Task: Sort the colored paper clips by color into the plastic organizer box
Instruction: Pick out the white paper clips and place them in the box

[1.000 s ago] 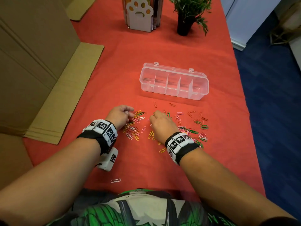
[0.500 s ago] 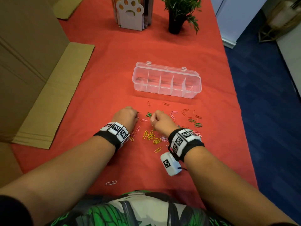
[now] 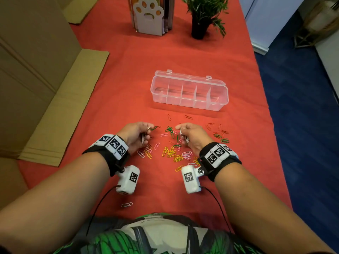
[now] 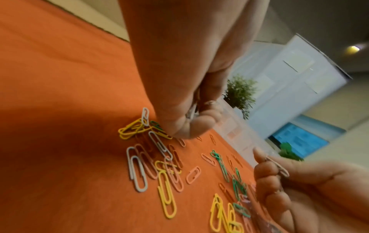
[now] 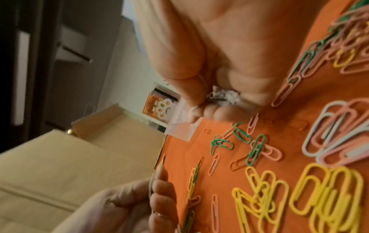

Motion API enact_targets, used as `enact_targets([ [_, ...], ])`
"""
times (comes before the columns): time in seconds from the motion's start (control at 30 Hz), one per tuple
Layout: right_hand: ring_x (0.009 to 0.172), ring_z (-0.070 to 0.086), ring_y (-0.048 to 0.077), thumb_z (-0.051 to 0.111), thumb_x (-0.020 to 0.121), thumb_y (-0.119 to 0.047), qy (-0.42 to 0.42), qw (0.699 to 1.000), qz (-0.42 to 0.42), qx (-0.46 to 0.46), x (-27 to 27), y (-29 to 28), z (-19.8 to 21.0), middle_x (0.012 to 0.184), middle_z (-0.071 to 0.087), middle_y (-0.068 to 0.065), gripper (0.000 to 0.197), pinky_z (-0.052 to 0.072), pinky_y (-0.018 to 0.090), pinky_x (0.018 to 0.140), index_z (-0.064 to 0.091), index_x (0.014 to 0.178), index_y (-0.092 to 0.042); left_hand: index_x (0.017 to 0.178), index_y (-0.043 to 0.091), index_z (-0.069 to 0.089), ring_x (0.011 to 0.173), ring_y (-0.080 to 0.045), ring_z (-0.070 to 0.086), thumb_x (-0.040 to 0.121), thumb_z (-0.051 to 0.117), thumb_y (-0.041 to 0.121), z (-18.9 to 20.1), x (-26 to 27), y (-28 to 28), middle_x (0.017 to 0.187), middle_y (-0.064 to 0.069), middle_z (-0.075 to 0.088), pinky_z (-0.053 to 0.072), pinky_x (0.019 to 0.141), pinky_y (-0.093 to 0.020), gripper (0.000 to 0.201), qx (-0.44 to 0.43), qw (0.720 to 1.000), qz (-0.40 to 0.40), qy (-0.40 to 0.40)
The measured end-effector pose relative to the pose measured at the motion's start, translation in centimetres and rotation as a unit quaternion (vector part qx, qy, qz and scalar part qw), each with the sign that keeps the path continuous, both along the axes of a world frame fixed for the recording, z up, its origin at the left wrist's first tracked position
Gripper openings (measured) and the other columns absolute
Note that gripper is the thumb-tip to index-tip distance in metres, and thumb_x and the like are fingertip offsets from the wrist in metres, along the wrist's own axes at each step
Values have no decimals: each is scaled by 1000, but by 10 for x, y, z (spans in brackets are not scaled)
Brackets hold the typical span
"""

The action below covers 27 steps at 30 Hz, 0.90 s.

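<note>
A clear plastic organizer box (image 3: 189, 90) lies open on the red tablecloth, and its several compartments look empty. Between it and me lie scattered paper clips: yellow (image 3: 170, 153), green (image 3: 169, 130), pink (image 3: 156, 145), white (image 3: 187, 154). My left hand (image 3: 149, 128) hovers at the pile's left edge and pinches a few white clips (image 4: 192, 110) between thumb and fingers. At the pile's right, my right hand (image 3: 180, 128) grips a small bunch of white clips (image 5: 223, 96) in curled fingers. The two hands face each other, a little apart, just above the cloth.
Cardboard boxes (image 3: 36, 70) stand along the left, with a flat flap (image 3: 64, 107) on the cloth. A paw-print holder (image 3: 148, 15) and a potted plant (image 3: 201, 19) stand at the far end. One white clip (image 3: 126, 204) lies near my body. The table's right edge (image 3: 271, 129) drops to blue floor.
Both hands have rolled from knuckles-up over the pile to palms facing each other, slightly further apart. White clips now show in both grips.
</note>
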State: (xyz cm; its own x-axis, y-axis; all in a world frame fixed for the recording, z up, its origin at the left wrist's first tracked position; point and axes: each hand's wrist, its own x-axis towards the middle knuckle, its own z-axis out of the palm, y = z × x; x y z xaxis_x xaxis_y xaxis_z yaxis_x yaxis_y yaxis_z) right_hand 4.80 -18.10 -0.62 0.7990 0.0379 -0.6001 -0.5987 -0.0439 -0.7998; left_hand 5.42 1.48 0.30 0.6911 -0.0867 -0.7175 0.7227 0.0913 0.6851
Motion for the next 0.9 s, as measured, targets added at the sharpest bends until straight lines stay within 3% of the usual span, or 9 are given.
enact_targets([
  [0.07,57,46,12,38,96,-8,35,993,-34,110,-1,1,7,69,46,1,25,39,21,46,56,79,-12,70,17,53,37,-7,48,94,34,22,4,-1,6,56,1,53,40,41,-14,31,-65,996,36,53],
  [0.13,53,44,11,41,94,-13,55,988,-21,141,-4,5,12,68,46,0,23,37,20,44,52,74,-13,64,19,46,33,-7,41,96,32,32,4,-1,12,44,5,49,35,38,-11,38,-65,994,42,71],
  [0.23,45,45,1,52,90,-12,-46,981,178,-61,-15,22,13,67,50,-3,16,36,17,43,59,76,-17,62,21,39,26,-2,22,97,33,38,2,-3,18,33,8,31,16,32,-5,39,13,999,8,47],
  [0.3,66,55,5,55,89,-12,-132,909,351,-183,-31,38,10,81,56,1,14,44,21,63,69,92,-15,63,20,40,25,-1,19,97,35,37,1,-3,23,32,7,27,14,33,-4,38,66,997,-18,22],
  [0.37,82,51,15,55,89,-18,-193,821,482,-237,-52,54,5,91,49,4,23,41,24,76,69,108,-20,64,19,41,25,-2,19,96,37,38,-2,-4,30,36,8,27,15,35,-5,38,111,993,-36,4],
  [0.57,90,52,28,53,89,-21,-347,650,640,-218,-94,87,1,89,51,9,34,43,33,76,63,120,-34,65,18,44,40,-11,22,95,41,37,-2,-5,44,55,2,27,18,37,-10,36,209,974,-88,-20],
  [0.7,94,55,29,54,86,-17,-390,554,704,-214,-106,95,-5,94,54,9,40,46,34,79,63,119,-37,64,18,43,33,-7,20,95,41,36,-2,-4,47,56,2,25,17,39,-9,36,206,975,-85,-20],
  [0.77,94,56,30,55,85,-16,-401,553,698,-216,-104,91,-6,93,55,9,38,48,36,79,65,116,-36,64,18,44,32,-6,19,95,42,36,-4,-3,46,55,1,25,16,39,-9,36,200,976,-79,-24],
  [0.9,99,53,27,50,91,-24,-353,624,643,-269,-82,67,-5,94,51,6,36,46,35,80,59,122,-39,64,18,46,33,-8,23,93,44,38,-7,1,45,55,2,27,18,37,-10,35,213,973,-84,-33],
])
